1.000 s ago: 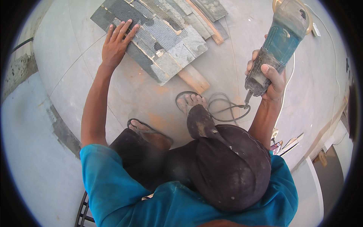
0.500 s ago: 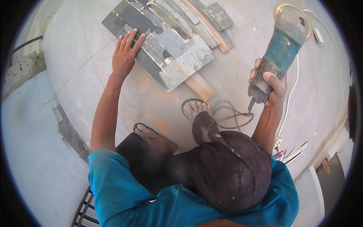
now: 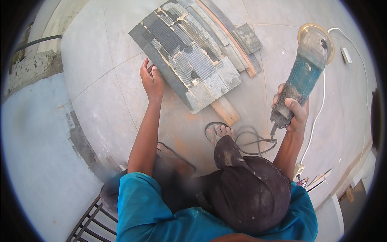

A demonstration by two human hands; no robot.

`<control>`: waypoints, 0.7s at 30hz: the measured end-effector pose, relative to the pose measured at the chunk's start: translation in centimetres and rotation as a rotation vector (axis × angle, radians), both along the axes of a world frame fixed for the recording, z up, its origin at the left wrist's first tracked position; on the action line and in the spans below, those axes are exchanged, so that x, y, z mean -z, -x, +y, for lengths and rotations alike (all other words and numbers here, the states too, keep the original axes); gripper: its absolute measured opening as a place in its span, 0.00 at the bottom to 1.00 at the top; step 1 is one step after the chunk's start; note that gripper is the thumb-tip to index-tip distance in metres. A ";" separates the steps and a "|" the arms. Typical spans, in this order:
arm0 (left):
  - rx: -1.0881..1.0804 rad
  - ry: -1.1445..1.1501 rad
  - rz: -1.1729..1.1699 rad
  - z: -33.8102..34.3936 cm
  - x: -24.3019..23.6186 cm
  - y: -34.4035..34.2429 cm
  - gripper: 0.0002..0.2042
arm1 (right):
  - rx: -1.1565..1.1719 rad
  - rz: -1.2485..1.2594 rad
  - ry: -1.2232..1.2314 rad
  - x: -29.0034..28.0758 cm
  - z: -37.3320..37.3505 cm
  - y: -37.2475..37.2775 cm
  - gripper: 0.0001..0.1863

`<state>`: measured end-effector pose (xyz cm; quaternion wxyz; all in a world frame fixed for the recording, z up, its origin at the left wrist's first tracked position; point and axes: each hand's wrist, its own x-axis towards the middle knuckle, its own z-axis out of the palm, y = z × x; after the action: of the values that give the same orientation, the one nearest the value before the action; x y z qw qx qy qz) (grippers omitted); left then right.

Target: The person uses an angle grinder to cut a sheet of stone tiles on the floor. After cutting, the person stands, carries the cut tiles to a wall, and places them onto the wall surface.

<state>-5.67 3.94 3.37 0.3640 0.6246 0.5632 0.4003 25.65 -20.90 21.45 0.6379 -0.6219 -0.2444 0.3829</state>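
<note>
My right hand (image 3: 294, 109) is wrapped around the dusty black rear body of a teal angle grinder (image 3: 302, 74), held up on the right with its disc (image 3: 331, 46) at the top. Its cord hangs down from the handle end. Beside the near left edge of a panel of grey stone strips (image 3: 193, 54) is my left hand (image 3: 152, 85), its fingers apart and slightly bent. Whether the fingertips touch that edge I cannot tell. Mesh and beige adhesive streaks cover much of the panel's upper face.
A wooden board (image 3: 225, 111) sticks out from under the panel. More stone strips (image 3: 229, 52) and a small grey slab (image 3: 247, 39) lie behind it. The grinder's cord (image 3: 254, 141) loops near my foot, and a white cable (image 3: 315, 117) runs along the right. A black metal grating (image 3: 94, 220) is at lower left.
My left hand has come off the panel's face to beside its left edge. My right hand still holds the grinder. The whole view has shifted slightly.
</note>
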 end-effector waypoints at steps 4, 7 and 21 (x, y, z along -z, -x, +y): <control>-0.131 0.305 -0.389 -0.1 -1.2 -1.3 0.28 | -0.009 0.002 -0.005 0.0 0.1 0.1 0.27; -0.166 0.415 -0.330 0.1 -2.1 -1.5 0.31 | -0.015 0.012 -0.014 0.3 0.1 0.1 0.27; 1.065 0.799 -0.435 -16.9 -9.6 -12.5 0.39 | -0.086 0.131 -0.185 2.2 0.1 1.7 0.40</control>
<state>6.87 -12.92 13.01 0.8168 0.5397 0.1986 0.0456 23.94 -20.81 19.23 0.6903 -0.5227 -0.2628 0.4256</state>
